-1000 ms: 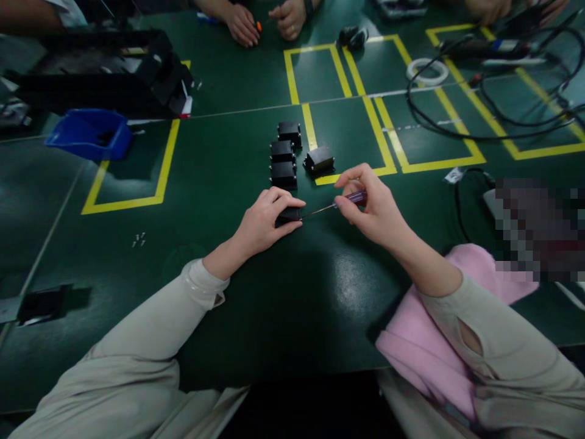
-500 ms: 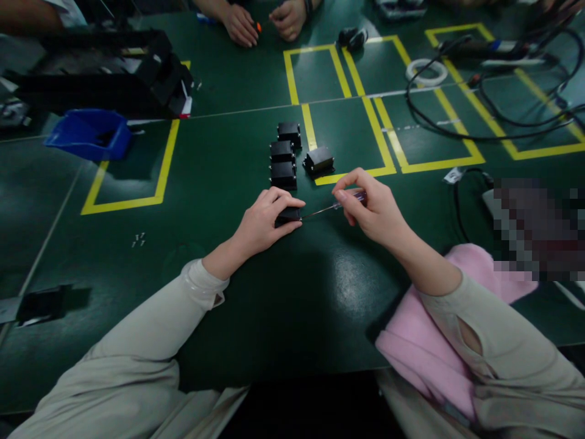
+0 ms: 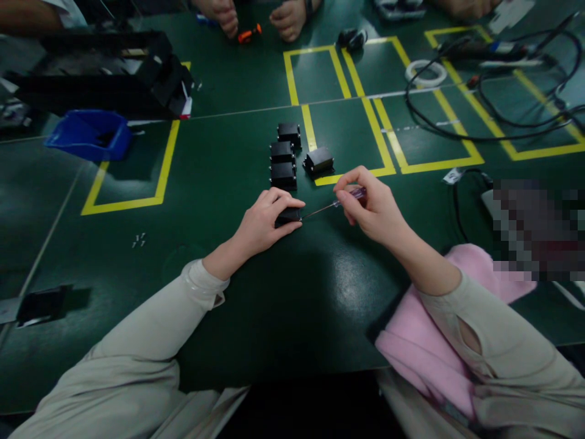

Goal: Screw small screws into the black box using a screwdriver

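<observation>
My left hand [image 3: 264, 221] is closed over a small black box [image 3: 289, 215] and presses it onto the green table [image 3: 283, 292]. My right hand [image 3: 372, 207] pinches a purple-handled screwdriver [image 3: 351, 196]; its thin shaft points left and its tip meets the box's right side. Just beyond lie three more black boxes in a column [image 3: 284, 153] and a fourth, turned one [image 3: 319, 160] on a yellow tape line.
A blue bin [image 3: 89, 133] and a black fixture [image 3: 105, 73] sit far left. A few small screws [image 3: 139, 239] lie left of my forearm. Cables [image 3: 479, 116] and a white tape roll [image 3: 426, 72] are at far right. Another person's hands [image 3: 256, 15] and an orange screwdriver [image 3: 248, 33] are across the table. Pink cloth [image 3: 439, 329] lies under my right arm.
My fingers on the screwdriver handle have shifted slightly, as if turning it. Across the table, the other person's hands have moved apart and the orange screwdriver now lies in the open.
</observation>
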`<action>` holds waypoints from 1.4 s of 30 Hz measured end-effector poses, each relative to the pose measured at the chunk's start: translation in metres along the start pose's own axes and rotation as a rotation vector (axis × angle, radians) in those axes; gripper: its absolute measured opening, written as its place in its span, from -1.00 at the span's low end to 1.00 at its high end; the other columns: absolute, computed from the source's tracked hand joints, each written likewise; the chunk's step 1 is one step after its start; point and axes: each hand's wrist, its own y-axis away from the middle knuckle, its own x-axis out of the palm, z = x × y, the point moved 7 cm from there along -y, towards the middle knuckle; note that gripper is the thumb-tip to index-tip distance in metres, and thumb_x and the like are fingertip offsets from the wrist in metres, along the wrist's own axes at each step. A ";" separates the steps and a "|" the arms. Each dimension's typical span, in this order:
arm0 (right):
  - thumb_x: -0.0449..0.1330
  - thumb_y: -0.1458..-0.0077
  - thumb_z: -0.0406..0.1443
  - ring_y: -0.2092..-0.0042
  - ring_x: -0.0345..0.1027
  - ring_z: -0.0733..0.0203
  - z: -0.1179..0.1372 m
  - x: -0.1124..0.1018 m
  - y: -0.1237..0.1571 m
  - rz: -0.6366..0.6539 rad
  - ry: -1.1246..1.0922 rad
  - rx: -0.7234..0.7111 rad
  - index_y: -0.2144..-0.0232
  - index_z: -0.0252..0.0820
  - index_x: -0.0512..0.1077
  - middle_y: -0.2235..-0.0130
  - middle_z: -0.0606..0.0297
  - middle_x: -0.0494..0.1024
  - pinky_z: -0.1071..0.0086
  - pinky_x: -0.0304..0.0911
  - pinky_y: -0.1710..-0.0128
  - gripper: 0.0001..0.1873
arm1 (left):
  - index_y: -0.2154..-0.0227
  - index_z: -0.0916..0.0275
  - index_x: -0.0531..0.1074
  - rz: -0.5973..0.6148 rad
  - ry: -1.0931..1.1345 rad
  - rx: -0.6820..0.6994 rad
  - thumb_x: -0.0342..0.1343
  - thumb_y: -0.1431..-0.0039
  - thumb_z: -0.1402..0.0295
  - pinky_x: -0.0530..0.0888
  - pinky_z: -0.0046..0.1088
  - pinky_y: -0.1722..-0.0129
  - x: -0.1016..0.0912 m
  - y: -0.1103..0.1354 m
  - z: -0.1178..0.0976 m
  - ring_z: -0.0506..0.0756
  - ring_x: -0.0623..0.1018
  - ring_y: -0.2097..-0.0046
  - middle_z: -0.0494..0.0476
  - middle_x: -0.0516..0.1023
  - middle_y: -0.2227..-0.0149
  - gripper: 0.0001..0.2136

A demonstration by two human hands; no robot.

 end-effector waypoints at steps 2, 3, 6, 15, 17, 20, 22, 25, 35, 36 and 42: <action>0.17 -0.30 -0.30 0.57 0.20 0.41 0.002 -0.001 0.000 -0.013 0.015 -0.023 0.19 -0.11 0.32 0.53 0.54 0.32 0.42 0.11 0.52 -0.93 | -0.09 0.15 0.45 -0.002 -0.002 0.003 0.19 -0.34 0.25 0.45 -0.15 -0.07 0.000 0.000 0.000 0.22 0.47 -0.07 0.19 0.46 -0.04 -0.70; 0.18 -0.30 -0.30 0.57 0.21 0.40 0.002 -0.001 0.000 -0.014 0.015 -0.023 0.18 -0.11 0.32 0.52 0.54 0.32 0.42 0.12 0.51 -0.92 | -0.09 0.15 0.45 -0.003 -0.002 0.003 0.19 -0.34 0.25 0.45 -0.15 -0.07 0.000 0.000 0.000 0.22 0.47 -0.07 0.19 0.46 -0.04 -0.70; 0.18 -0.34 -0.20 0.61 0.19 0.41 0.000 0.000 0.000 0.005 -0.011 0.015 0.23 -0.10 0.32 0.58 0.56 0.30 0.43 0.06 0.56 -0.86 | -0.09 0.14 0.45 -0.004 0.000 0.005 0.19 -0.34 0.25 0.45 -0.16 -0.07 0.000 0.000 -0.001 0.22 0.47 -0.07 0.19 0.46 -0.04 -0.70; 0.16 -0.31 -0.31 0.57 0.18 0.39 0.003 0.000 0.000 -0.002 0.013 -0.013 0.18 -0.11 0.32 0.55 0.55 0.29 0.40 0.09 0.50 -0.94 | -0.10 0.14 0.44 0.006 -0.005 -0.003 0.18 -0.35 0.25 0.45 -0.15 -0.07 -0.001 0.000 -0.001 0.22 0.46 -0.07 0.19 0.46 -0.05 -0.70; 0.17 -0.33 -0.23 0.60 0.18 0.40 0.002 0.001 0.000 0.006 -0.006 0.007 0.23 -0.10 0.32 0.57 0.55 0.30 0.40 0.07 0.53 -0.90 | -0.10 0.14 0.44 0.005 -0.004 -0.001 0.18 -0.35 0.25 0.45 -0.15 -0.07 -0.001 0.000 -0.001 0.22 0.46 -0.07 0.19 0.46 -0.05 -0.70; 0.17 -0.34 -0.16 0.64 0.16 0.41 0.000 0.002 0.000 0.026 -0.020 0.040 0.30 -0.09 0.31 0.61 0.56 0.30 0.41 0.01 0.59 -0.81 | -0.10 0.12 0.44 0.008 -0.003 -0.005 0.18 -0.35 0.25 0.44 -0.14 -0.08 -0.001 0.000 0.000 0.22 0.46 -0.08 0.19 0.46 -0.06 -0.70; 0.16 -0.33 -0.23 0.64 0.15 0.41 0.001 0.002 0.000 0.026 -0.023 0.030 0.26 -0.09 0.31 0.60 0.56 0.29 0.41 0.01 0.59 -0.88 | -0.10 0.12 0.44 0.012 -0.003 -0.009 0.18 -0.35 0.24 0.44 -0.13 -0.09 0.000 0.000 0.000 0.22 0.46 -0.08 0.19 0.46 -0.06 -0.70; 0.16 -0.30 -0.32 0.59 0.17 0.40 0.004 0.000 0.000 0.009 -0.010 -0.009 0.19 -0.11 0.31 0.57 0.57 0.29 0.41 0.07 0.53 -0.93 | -0.10 0.13 0.44 0.016 0.001 -0.014 0.18 -0.35 0.24 0.44 -0.14 -0.09 0.000 0.000 0.000 0.22 0.46 -0.08 0.19 0.46 -0.06 -0.70; 0.17 -0.34 -0.23 0.65 0.18 0.40 0.001 0.001 0.000 0.012 -0.047 0.035 0.26 -0.09 0.31 0.61 0.56 0.30 0.43 0.02 0.62 -0.89 | -0.09 0.15 0.44 0.007 0.002 -0.001 0.18 -0.35 0.24 0.44 -0.15 -0.09 0.000 0.000 0.000 0.22 0.46 -0.08 0.20 0.45 -0.05 -0.70; 0.16 -0.33 -0.25 0.64 0.18 0.40 0.001 0.001 0.000 0.012 -0.047 0.030 0.25 -0.09 0.31 0.59 0.56 0.31 0.43 0.04 0.61 -0.91 | -0.09 0.14 0.44 0.006 0.002 -0.001 0.18 -0.35 0.24 0.44 -0.15 -0.09 0.000 0.000 0.000 0.22 0.46 -0.08 0.20 0.45 -0.05 -0.70; 0.16 -0.35 -0.15 0.65 0.19 0.41 -0.001 0.001 0.000 0.011 -0.037 0.035 0.27 -0.10 0.32 0.62 0.56 0.28 0.43 0.05 0.61 -0.81 | -0.09 0.13 0.45 0.007 0.006 -0.007 0.20 -0.34 0.25 0.45 -0.15 -0.09 0.000 0.000 0.000 0.22 0.46 -0.09 0.19 0.46 -0.05 -0.70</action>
